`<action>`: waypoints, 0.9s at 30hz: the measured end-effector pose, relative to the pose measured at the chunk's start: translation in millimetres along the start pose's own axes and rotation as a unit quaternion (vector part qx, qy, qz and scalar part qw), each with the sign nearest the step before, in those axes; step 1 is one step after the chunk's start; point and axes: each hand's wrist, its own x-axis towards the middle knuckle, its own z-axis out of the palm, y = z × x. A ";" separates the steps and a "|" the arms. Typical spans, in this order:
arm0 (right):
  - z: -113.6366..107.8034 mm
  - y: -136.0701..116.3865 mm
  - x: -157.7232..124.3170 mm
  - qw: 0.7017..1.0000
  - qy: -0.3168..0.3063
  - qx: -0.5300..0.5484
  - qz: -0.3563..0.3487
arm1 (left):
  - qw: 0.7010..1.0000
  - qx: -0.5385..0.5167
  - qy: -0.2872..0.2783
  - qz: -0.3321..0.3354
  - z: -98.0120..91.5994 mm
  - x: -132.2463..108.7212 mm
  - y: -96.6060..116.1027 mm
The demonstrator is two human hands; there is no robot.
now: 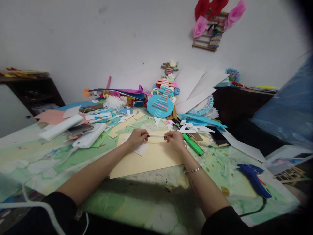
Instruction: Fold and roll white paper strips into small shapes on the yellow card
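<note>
Observed remotely through the head camera, nearest items first.

Both forearms come in from the lower edge and converge over a cream sheet (146, 160) lying flat on the table (137, 202). A bracelet (193, 170) sits on the right wrist. A glue gun (254, 181) lies well to the right of the right hand and nearer to me, untouched.

Left hand (138, 136): fingers drawn into a narrow pinch on the left end of a strip (156, 135), thin and white. Right hand (174, 139): pinched the same way on the right end.

The strip bridges the gap between the two hands. Its long axis runs left to right across my view and is roughly level. Neither hand is the nearer one, as each has an end. The strip sits over the far part of the sheet, and I cannot tell whether it touches the sheet. I also cannot tell whether it is paper or a thin stick.

A white scrap (141, 149) lies on the sheet just under the left hand. A marker (193, 144), green, lies just right of the right hand, angled away from it. A power bank (89, 135) lies to the left of the left hand, apart from it.

Beyond both hands there are paper offcuts, and a guitar model (161, 104) stands directly past the strip, by the wall.
</note>
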 end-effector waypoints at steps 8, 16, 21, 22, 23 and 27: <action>-0.4 3.8 0.7 0.999 -0.034 0.001 -0.005 | 1.000 0.002 -0.013 0.004 -0.1 -2.2 -0.1; 0.9 3.2 1.6 1.000 -0.024 0.008 0.015 | 1.000 0.017 0.005 0.006 0.7 -1.0 3.6; 0.8 -0.5 -2.4 0.996 -0.059 0.052 0.029 | 1.000 0.005 -0.020 0.004 -1.3 -3.7 4.7; 0.5 -1.7 -3.2 0.995 -0.063 0.067 0.032 | 1.000 0.006 -0.024 0.007 -1.2 -4.1 5.5; 0.4 -2.8 -3.8 0.993 -0.068 0.085 0.037 | 1.000 0.007 -0.027 0.009 -0.8 -4.5 6.4; 2.5 -4.2 -4.5 0.986 -0.092 0.129 0.048 | 0.998 0.027 -0.039 0.033 2.8 -6.7 9.5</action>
